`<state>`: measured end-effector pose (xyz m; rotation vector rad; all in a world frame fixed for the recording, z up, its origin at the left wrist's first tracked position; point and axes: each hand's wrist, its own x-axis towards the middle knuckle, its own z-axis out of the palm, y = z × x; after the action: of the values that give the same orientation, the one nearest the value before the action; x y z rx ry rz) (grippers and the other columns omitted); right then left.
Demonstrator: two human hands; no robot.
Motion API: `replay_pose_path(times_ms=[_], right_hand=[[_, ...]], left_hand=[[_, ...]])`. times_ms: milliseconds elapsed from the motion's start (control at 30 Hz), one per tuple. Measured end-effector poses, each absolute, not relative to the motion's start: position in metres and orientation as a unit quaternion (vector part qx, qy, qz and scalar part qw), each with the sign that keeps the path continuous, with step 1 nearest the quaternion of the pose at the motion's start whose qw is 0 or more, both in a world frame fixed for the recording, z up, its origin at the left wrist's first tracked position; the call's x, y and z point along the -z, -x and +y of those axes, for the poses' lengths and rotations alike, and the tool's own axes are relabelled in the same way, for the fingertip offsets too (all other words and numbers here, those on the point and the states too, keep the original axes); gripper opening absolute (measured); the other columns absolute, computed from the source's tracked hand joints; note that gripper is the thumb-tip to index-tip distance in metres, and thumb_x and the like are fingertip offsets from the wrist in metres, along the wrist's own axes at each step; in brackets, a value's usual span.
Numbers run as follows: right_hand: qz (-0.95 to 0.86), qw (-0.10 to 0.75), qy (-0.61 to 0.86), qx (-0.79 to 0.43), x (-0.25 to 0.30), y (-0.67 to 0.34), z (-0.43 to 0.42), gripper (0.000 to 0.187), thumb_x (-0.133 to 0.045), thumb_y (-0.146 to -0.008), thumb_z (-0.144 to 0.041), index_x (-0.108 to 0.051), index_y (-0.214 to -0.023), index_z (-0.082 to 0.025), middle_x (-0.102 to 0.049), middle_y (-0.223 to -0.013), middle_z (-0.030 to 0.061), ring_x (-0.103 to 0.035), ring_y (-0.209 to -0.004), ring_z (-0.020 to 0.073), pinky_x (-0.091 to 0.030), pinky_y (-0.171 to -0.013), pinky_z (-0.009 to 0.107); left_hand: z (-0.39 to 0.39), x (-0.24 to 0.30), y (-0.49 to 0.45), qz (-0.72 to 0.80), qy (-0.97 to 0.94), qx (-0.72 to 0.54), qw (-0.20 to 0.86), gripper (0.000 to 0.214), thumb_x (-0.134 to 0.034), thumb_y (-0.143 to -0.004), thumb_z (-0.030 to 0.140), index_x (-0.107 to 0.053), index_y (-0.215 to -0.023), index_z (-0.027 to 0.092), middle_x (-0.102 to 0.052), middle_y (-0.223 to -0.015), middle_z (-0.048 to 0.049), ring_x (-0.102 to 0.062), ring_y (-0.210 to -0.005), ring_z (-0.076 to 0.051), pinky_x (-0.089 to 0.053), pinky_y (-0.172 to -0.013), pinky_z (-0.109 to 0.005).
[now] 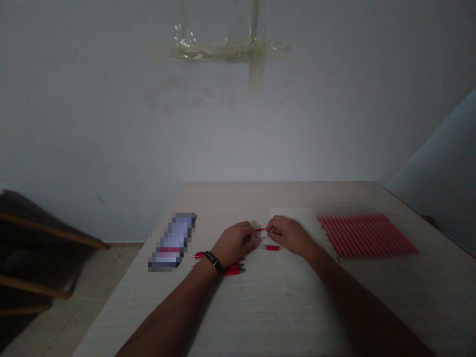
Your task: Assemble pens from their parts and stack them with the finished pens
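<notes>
My left hand [237, 242], with a black band on its wrist, is closed in a pinch above the table. Facing it, my right hand [289, 236] is pinched too, with a small shiny piece partly hidden by its fingers. A thin red pen refill [261, 229] spans the short gap between both sets of fingertips. Just below the hands lies a short pen part [272, 248], red at one end and clear at the other. Several red pens [233, 270] with grey tips lie beside and partly under my left wrist.
Many slim red sticks [368, 236] lie in a neat row at the right of the pale wooden table [238, 193]. A pale sheet [297, 267] lies under my right forearm. On the left is a blurred phone [174, 240]. A wall stands behind; dark wooden-framed furniture [33, 258] is at far left.
</notes>
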<state>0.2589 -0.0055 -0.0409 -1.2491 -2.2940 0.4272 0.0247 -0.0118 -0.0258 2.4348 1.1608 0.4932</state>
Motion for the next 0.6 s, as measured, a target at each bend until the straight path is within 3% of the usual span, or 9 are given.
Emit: replay_pose_path(times_ms=[267, 600], right_hand=[[-0.826, 0.266, 0.479, -0.134, 0.042, -0.266, -0.003, 0.005, -0.067, -0.088, -0.017, -0.067, -0.092, -0.020, -0.065, -0.088, 0.0019, -0.059, -0.082, 0.0155, -0.043, -0.075, 0.026], [-0.821, 0.277, 0.482, -0.127, 0.044, -0.267, -0.001, 0.006, -0.062, -0.092, -0.019, -0.067, -0.089, -0.020, -0.064, -0.087, 0.0026, -0.059, -0.081, 0.0161, -0.043, -0.075, 0.028]], left_hand=[[-0.004, 0.038, -0.022, 0.495, -0.828, -0.224, 0.137, 0.008, -0.062, -0.089, 0.023, -0.069, -0.092, 0.022, -0.063, -0.094, -0.0039, -0.060, -0.086, -0.018, -0.044, -0.074, -0.027], [0.003, 0.043, -0.016, 0.540, -0.813, -0.179, 0.123, 0.010, -0.061, -0.089, 0.023, -0.069, -0.084, 0.019, -0.065, -0.092, -0.0062, -0.061, -0.087, -0.019, -0.046, -0.077, -0.029]])
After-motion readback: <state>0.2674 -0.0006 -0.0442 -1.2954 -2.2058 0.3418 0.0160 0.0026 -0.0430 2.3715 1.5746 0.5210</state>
